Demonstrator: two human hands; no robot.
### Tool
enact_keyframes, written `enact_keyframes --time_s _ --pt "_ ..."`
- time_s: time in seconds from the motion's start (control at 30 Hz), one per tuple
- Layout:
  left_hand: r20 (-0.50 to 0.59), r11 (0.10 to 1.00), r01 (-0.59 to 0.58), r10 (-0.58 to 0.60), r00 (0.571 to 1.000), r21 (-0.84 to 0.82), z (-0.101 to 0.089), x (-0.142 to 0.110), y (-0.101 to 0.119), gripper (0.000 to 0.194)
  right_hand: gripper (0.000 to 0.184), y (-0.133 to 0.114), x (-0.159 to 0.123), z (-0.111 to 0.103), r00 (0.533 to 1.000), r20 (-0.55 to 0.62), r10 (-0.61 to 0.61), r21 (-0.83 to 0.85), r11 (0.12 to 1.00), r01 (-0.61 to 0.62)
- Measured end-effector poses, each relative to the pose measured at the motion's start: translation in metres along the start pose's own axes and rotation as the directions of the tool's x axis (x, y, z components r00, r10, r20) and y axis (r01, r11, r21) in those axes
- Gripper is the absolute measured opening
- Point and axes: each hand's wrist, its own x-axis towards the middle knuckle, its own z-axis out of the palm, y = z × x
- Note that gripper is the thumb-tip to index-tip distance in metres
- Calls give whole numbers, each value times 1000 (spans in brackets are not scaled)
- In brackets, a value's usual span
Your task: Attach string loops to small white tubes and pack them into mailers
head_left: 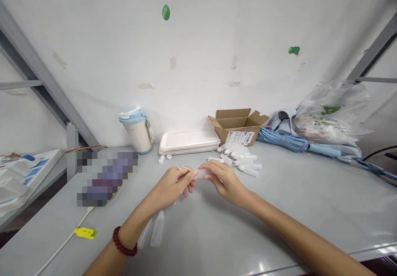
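Note:
Both hands meet over the middle of the grey table [279, 210]. My left hand [173, 187] and my right hand [225, 181] pinch the two ends of a small clear plastic bottle [201, 173] held between them. A pile of several similar small bottles [240, 158] lies just beyond my right hand. Two more bottles [156, 228] lie on the table under my left forearm. A few small white caps [164, 158] sit beyond my left hand. A dark red bead bracelet [122, 243] is on my left wrist.
An open cardboard box [238, 125] and a stack of white trays [189, 141] stand by the wall. A white and blue cup [138, 129] is at the back left. A folded blue umbrella [294, 141] and a plastic bag [331, 115] lie at right. A white cable with a yellow tag [84, 232] runs along the left.

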Motion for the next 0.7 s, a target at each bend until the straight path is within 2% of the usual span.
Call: enact_keyframes --time_s 0.1,0.23,0.43,0.53,0.63,0.7 --pt "1 998 -13 13 1000 -57 0 0 2 40 25 0 -1 2 993 -12 -114 -93 989 113" --pt "23 982 -10 14 1000 -186 -5 1 4 39 34 2 -2 2 968 -95 -233 -199 957 211" --pt "68 978 52 -39 997 -201 -6 0 1 41 30 1 -1 -1 960 -125 -251 -175 958 228" --pt "-4 990 26 -27 1000 -142 1 0 0 41 22 -2 -1 -1 980 -136 -142 -78 988 132" --pt "-72 999 -46 45 996 -16 8 -1 -1 40 21 -6 -2 -1 989 -108 99 100 991 -88" --pt "-108 991 -84 95 990 108 11 -1 -1 38 26 -7 -1 0 961 -25 276 242 934 -262"
